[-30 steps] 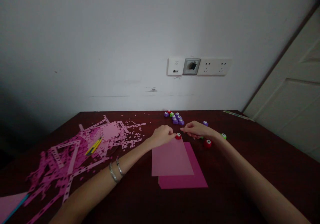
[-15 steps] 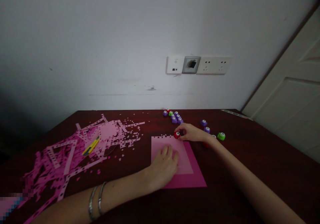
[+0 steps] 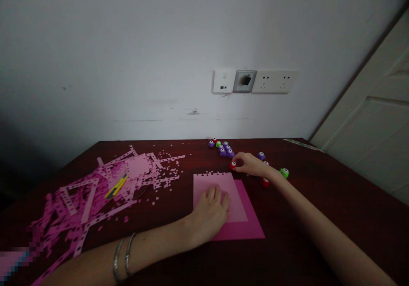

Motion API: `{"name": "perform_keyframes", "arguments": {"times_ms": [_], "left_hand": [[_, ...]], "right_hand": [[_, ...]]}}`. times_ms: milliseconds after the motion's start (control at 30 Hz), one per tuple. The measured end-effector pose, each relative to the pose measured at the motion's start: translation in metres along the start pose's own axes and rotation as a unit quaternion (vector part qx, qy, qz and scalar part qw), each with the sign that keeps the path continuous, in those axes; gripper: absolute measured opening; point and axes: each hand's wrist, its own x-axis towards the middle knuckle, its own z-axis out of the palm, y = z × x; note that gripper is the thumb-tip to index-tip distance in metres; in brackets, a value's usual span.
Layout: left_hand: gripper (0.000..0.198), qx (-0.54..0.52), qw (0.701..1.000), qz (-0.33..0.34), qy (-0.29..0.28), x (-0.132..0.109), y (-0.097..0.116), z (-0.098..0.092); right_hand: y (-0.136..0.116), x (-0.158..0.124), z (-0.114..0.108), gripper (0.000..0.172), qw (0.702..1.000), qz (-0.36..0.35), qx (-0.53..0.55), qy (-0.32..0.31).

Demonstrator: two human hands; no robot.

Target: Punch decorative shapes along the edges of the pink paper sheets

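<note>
My left hand (image 3: 209,213) lies flat with fingers spread on a light pink paper sheet (image 3: 220,190), which has a row of punched holes along its far edge and overlaps a darker pink sheet (image 3: 247,224). My right hand (image 3: 251,164) pinches a small red paper punch (image 3: 233,165) just beyond the sheet's far right corner, lifted off the paper. Another red punch (image 3: 264,182) sits by my right wrist, and a green punch (image 3: 283,173) lies to its right.
A cluster of purple, green and red punches (image 3: 222,148) stands near the wall. A heap of punched pink paper strips (image 3: 96,192) with a yellow utility knife (image 3: 117,185) covers the dark wooden table's (image 3: 335,201) left side. Wall sockets (image 3: 254,81) are behind; a door is right.
My left hand left the red punch and came down flat on the light pink sheet. My right hand then carried the red punch off the sheet's far edge, up and rightward.
</note>
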Motion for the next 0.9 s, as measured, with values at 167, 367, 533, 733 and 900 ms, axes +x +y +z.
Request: {"name": "perform_keyframes", "arguments": {"times_ms": [167,367,533,733,900], "left_hand": [[0.040,0.004,1.000,0.002,-0.007,-0.001,0.000,-0.002],[0.040,0.002,1.000,0.005,-0.003,-0.001,0.000,-0.004],[0.040,-0.007,1.000,0.007,-0.018,-0.001,0.000,-0.010],[0.042,-0.015,0.999,-0.002,-0.037,0.000,0.001,-0.012],[0.043,-0.019,0.999,-0.001,-0.032,0.001,0.001,-0.013]], "right_hand": [[0.019,-0.003,-0.009,0.023,0.995,0.050,-0.084,0.023],[0.026,-0.006,-0.013,0.027,0.981,0.105,-0.157,0.033],[0.024,-0.007,-0.013,0.031,0.974,0.136,-0.178,0.023],[-0.006,-0.014,-0.029,0.035,0.976,0.106,-0.184,0.056],[-0.047,-0.025,-0.040,0.020,0.990,0.058,-0.116,0.060]]}}
